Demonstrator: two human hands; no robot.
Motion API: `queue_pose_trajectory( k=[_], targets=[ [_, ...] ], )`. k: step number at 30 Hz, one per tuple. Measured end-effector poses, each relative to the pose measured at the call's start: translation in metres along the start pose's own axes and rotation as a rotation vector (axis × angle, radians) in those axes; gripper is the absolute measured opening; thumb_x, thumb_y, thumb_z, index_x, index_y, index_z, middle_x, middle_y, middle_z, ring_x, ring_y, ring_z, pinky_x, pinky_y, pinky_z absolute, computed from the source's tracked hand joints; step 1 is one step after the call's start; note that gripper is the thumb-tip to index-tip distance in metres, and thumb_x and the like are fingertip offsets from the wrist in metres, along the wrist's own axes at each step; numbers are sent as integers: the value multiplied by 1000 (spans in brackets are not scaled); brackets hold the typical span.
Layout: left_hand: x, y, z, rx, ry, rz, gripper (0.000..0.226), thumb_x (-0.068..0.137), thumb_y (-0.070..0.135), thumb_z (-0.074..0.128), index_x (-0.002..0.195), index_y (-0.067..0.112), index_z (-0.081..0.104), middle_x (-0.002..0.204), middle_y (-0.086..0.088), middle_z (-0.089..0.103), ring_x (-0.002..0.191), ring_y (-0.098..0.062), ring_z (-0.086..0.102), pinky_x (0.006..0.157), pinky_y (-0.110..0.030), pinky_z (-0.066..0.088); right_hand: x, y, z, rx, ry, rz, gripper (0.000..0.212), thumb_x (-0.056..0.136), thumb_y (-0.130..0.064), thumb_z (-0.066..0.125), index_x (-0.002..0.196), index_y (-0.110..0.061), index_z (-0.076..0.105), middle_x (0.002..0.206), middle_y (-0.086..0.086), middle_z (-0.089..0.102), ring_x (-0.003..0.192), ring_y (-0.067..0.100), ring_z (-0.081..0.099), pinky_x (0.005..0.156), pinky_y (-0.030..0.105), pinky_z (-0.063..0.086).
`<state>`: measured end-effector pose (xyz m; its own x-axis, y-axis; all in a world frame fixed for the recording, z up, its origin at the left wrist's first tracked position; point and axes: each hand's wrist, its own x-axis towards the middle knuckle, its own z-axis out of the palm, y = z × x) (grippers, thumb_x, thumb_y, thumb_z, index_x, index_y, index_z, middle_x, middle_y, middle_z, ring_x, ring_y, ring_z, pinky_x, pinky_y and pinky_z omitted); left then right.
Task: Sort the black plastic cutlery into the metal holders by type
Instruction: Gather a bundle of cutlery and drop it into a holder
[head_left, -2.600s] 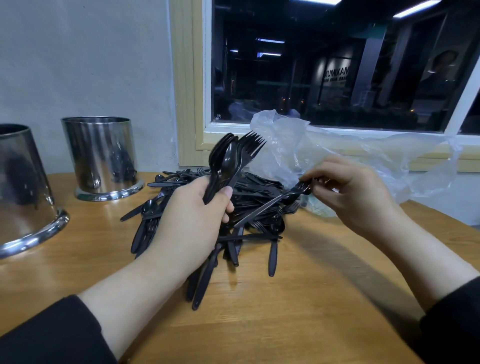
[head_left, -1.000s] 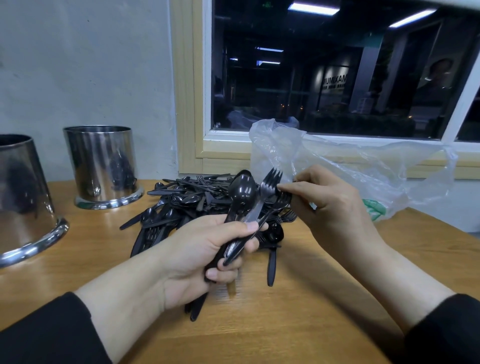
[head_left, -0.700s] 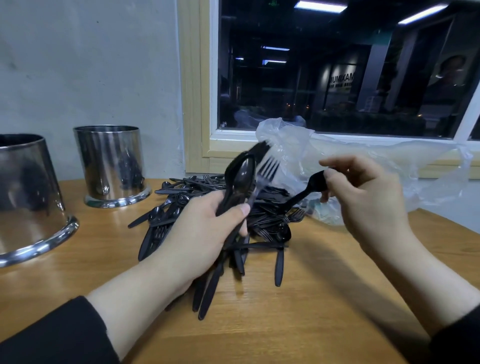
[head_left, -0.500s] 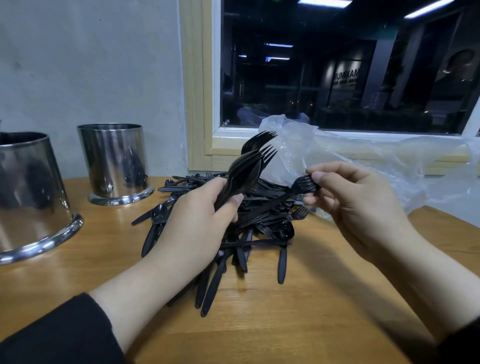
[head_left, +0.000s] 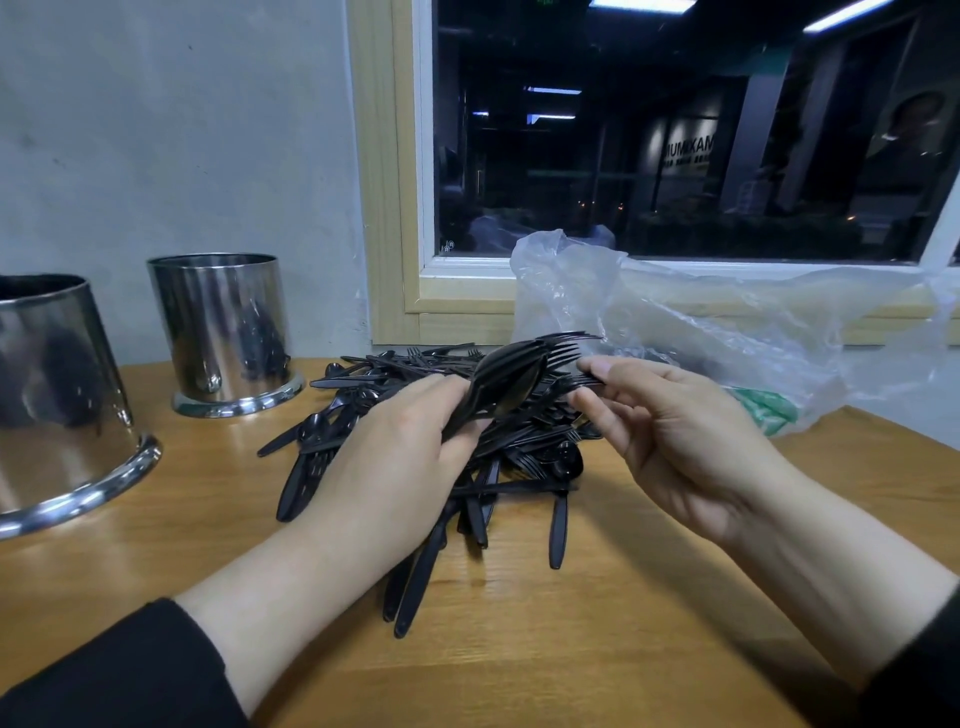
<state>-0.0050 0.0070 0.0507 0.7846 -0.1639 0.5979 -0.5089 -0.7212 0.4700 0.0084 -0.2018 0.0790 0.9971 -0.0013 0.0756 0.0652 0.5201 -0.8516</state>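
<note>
At the far left edge stands a big metal holder (head_left: 57, 400), cut off by the frame, its flared base on the wooden counter (head_left: 597, 649). Just to its right and farther back, near the wall, is a second metal holder (head_left: 223, 332), a straight shiny cylinder; dark shapes show in its side, though whether that is reflection or contents I cannot tell.

Next comes the heap of black cutlery (head_left: 363, 415), forks and spoons lying crisscross in the middle of the counter, handles poking toward the near edge. The left hand (head_left: 395, 467) rests over the heap, fingers and thumb curled round a bundle of forks and spoons (head_left: 514, 374) whose heads fan up and to the right. Just beside those tines, the right hand (head_left: 675, 436) pinches the head of a single fork (head_left: 582, 383) between thumb and fingertips, its handle running down into the pile. Both wrists end in black sleeves.

Behind the right hand slumps a clear plastic bag (head_left: 701, 332) against the window sill, with a patch of green print (too crumpled to read). Through the dark window (head_left: 675, 130), a lit sign reads something like "IUMIKAM"; the smaller line beneath is illegible.
</note>
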Motion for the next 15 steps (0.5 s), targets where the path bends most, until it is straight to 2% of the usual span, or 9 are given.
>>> queue_pose_trajectory(
  k=[1,3,6,8,10,11,13,15],
  targets=[
    [0,1,0,2,-8,-5,38,101,29,59,73,52,46,86,31,56,77,-2,60,64,-14,40,0,0,1,11,1,0,7,89,1,66,92,6,71,77,12,67,74,17,72,63,17,58],
    [0,2,-1,-15,-37,-33,34,102,31,59,72,44,46,79,34,58,71,1,57,61,-13,39,-1,-1,1,23,1,0,7,90,1,65,92,6,70,72,9,68,73,16,72,63,17,58],
    [-1,7,-3,-144,-113,-128,23,103,32,57,80,34,59,59,32,58,55,5,53,55,-10,38,-1,-1,1,44,7,-2,4,91,0,66,92,4,68,71,8,66,73,15,71,63,17,58],
    [-2,11,-4,-194,-177,-163,21,103,32,57,85,24,64,52,32,54,49,8,50,52,-9,36,0,-2,0,53,18,-10,3,91,0,66,88,1,67,67,6,62,72,16,71,62,17,58],
    [-3,12,-4,-229,-217,-165,23,103,33,57,84,22,65,49,25,53,46,3,48,51,-11,35,0,-2,0,56,12,-23,6,90,-2,66,85,0,66,67,6,61,70,17,72,62,17,59],
    [-3,11,-3,-273,-239,-182,26,103,34,57,81,22,65,49,19,53,46,-1,45,51,-14,33,0,-2,0,54,-8,-31,7,90,-5,66,87,1,65,71,8,61,71,17,73,64,18,60],
    [-4,10,-3,-508,-288,-276,30,103,34,57,78,18,62,59,9,53,51,-10,39,51,-23,31,0,-2,-1,19,-70,-68,20,90,-15,68,99,1,63,81,12,61,76,19,73,69,19,60],
    [-4,9,-3,-807,-338,-381,20,104,29,57,90,15,62,74,-2,55,54,-13,35,45,-22,24,0,-1,-3,-76,-102,-140,30,90,-25,68,106,0,62,79,7,59,70,14,68,72,22,60]
  ],
)
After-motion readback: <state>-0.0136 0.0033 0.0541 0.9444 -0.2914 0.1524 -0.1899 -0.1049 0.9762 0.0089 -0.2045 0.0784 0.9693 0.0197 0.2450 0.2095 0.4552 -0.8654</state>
